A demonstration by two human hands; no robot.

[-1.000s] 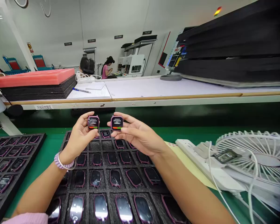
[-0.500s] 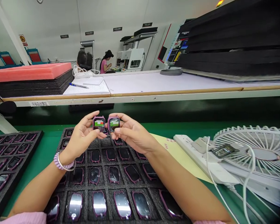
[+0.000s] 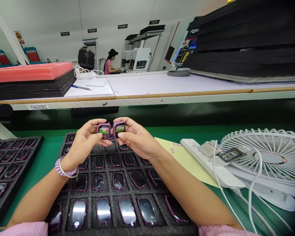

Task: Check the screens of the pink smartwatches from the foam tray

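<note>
Right now both hands are raised over the far end of a black foam tray [image 3: 88, 185], each pinching one small purple-cased watch body. The left hand [image 3: 85, 144] holds its watch [image 3: 104, 130] between thumb and fingertips, grip closed on the casing, screen turned up toward the camera and lit with a green and red band. The right hand [image 3: 137, 141] does the same with the second watch [image 3: 119, 127], which shows a lit green panel. The two watches sit just beside each other, edges nearly touching, above the tray's back rows. Below the forearms the tray's pockets hold many more purple watch bodies with dark screens. A second tray [image 3: 5, 164] of the same kind lies at the left on the green worktop [image 3: 49, 154]. To the right lie a yellow sheet [image 3: 184, 160], a white power strip [image 3: 211, 164] and a white fan [image 3: 263, 160] on its back. A beaded bracelet [image 3: 65, 170] rings the left wrist.
</note>
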